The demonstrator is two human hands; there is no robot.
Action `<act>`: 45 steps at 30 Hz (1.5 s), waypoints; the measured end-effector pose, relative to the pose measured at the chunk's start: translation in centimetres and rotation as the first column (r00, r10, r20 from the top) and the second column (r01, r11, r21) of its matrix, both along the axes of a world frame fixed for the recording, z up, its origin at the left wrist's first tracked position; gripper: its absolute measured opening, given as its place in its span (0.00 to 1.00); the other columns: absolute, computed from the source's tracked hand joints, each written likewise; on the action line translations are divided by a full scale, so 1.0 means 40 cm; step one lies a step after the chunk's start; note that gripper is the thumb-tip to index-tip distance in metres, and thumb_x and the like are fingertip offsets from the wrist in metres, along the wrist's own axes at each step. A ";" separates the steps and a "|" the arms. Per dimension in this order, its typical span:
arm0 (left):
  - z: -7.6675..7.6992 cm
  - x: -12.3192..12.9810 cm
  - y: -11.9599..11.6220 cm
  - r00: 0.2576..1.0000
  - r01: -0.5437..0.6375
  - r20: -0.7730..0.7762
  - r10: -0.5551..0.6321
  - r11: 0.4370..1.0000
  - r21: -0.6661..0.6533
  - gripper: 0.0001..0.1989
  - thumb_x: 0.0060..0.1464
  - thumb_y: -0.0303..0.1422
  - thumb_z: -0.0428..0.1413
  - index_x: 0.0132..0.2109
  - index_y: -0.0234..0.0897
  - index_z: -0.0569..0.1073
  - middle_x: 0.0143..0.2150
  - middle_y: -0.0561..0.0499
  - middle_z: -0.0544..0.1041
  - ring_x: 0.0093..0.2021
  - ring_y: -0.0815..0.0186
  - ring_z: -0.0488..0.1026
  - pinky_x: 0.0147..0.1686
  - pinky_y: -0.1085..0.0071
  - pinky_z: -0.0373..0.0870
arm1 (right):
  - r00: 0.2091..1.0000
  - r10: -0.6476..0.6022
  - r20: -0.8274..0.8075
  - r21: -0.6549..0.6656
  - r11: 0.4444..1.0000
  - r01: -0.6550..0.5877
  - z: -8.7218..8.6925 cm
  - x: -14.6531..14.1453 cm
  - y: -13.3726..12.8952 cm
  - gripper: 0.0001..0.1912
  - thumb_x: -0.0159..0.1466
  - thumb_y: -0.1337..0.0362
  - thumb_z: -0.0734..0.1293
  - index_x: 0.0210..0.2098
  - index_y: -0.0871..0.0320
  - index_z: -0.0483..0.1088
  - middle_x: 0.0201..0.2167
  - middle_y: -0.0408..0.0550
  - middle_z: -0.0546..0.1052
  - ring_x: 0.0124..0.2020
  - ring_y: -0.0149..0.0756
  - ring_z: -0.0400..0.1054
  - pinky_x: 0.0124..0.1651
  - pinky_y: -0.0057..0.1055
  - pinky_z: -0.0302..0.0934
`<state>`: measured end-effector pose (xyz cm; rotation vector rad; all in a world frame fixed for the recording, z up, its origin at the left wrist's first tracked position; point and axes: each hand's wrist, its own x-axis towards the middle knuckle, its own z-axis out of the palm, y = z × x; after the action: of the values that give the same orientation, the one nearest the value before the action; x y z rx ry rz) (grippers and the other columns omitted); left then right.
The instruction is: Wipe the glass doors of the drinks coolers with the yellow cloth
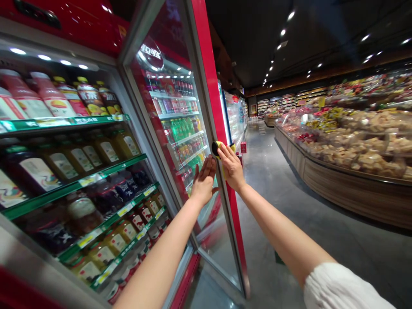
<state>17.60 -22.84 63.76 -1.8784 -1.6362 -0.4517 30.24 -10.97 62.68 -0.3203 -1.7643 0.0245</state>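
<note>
The open fridge door (180,128) is standing under both hands' fingers. The left hand (203,182) is pressing flat on its glass, fingers spread wide. The right hand (231,167) is curling its fingers around the yellow handle (218,148) at the door's red edge.

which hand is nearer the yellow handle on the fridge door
Right. The right hand grips the yellow handle at the door's edge; the left hand lies flat on the glass just below and left of it.
</note>
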 end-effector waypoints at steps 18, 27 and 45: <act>-0.065 0.020 -0.093 0.996 -0.026 0.075 0.038 0.987 -0.156 0.43 0.53 0.21 0.53 0.74 0.37 0.49 0.73 0.38 0.61 0.71 0.51 0.61 0.66 0.53 0.65 | 1.000 0.016 -0.013 -0.132 0.991 -0.017 -0.175 -0.008 -0.072 0.32 0.73 0.68 0.49 0.75 0.47 0.43 0.74 0.48 0.55 0.76 0.36 0.41 0.75 0.50 0.47; -0.046 0.049 -0.168 0.971 -0.185 0.100 0.217 0.947 -0.261 0.31 0.58 0.25 0.53 0.69 0.32 0.61 0.62 0.38 0.72 0.56 0.53 0.76 0.58 0.59 0.73 | 0.995 0.017 0.102 -0.182 0.983 0.002 -0.391 -0.019 -0.177 0.39 0.72 0.71 0.53 0.75 0.42 0.31 0.77 0.44 0.43 0.77 0.41 0.31 0.75 0.56 0.44; -0.035 -0.012 -0.261 0.971 0.073 0.200 -0.131 0.959 0.273 0.34 0.67 0.29 0.44 0.76 0.35 0.42 0.76 0.35 0.52 0.75 0.55 0.52 0.71 0.54 0.57 | 0.983 0.184 0.019 -0.120 0.976 -0.180 -0.255 -0.072 -0.282 0.34 0.72 0.71 0.55 0.74 0.43 0.47 0.75 0.42 0.54 0.77 0.39 0.40 0.76 0.53 0.47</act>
<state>17.14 -33.29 62.35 -1.7661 -1.5288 -0.9015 27.38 -22.27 52.48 -0.2439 -1.8214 0.2568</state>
